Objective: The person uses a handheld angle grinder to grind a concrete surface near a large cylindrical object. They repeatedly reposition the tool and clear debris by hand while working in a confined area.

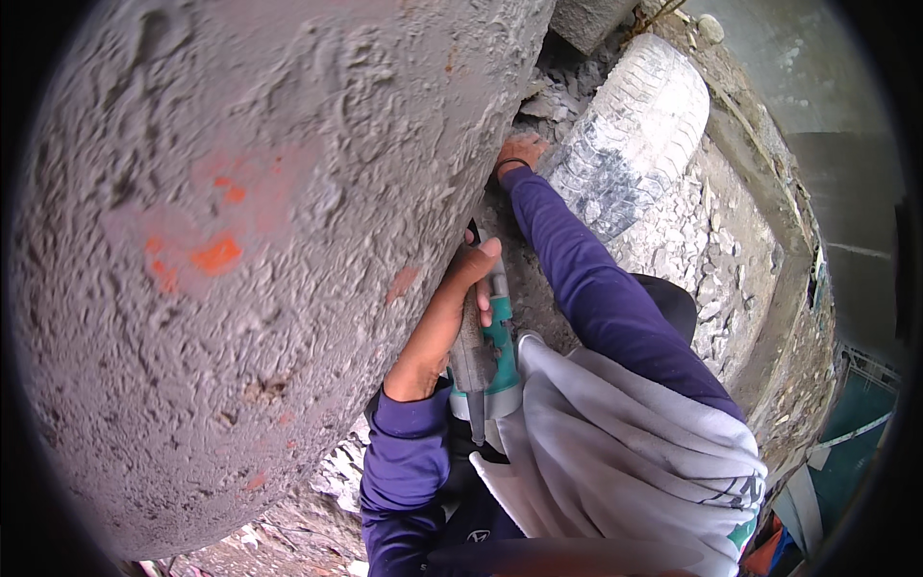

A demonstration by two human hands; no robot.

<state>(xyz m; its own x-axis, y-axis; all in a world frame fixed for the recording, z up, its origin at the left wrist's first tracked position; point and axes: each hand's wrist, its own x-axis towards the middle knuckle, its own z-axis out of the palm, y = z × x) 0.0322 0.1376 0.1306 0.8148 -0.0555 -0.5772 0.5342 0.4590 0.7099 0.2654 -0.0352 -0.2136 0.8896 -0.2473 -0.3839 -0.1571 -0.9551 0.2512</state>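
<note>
My left hand (473,272) is closed around a green and grey power tool, which looks like a demolition hammer (501,341). Its thumb points up along the tool, and a tapered metal end points down toward my lap. Beside that hand rises a large, rough grey concrete mass (288,317) with orange-red patches. My right arm stretches forward, with a dark band at the wrist. The right hand (522,149) is low in the gap between the concrete and a dust-whitened tyre (635,125); its fingertips are mostly hidden.
Broken rubble (687,240) lies around the tyre and along the right side. A raised ledge (774,298) curves down the right. A concrete block (588,21) sits beyond the gap. A pale grey cloth (615,433) drapes over my front.
</note>
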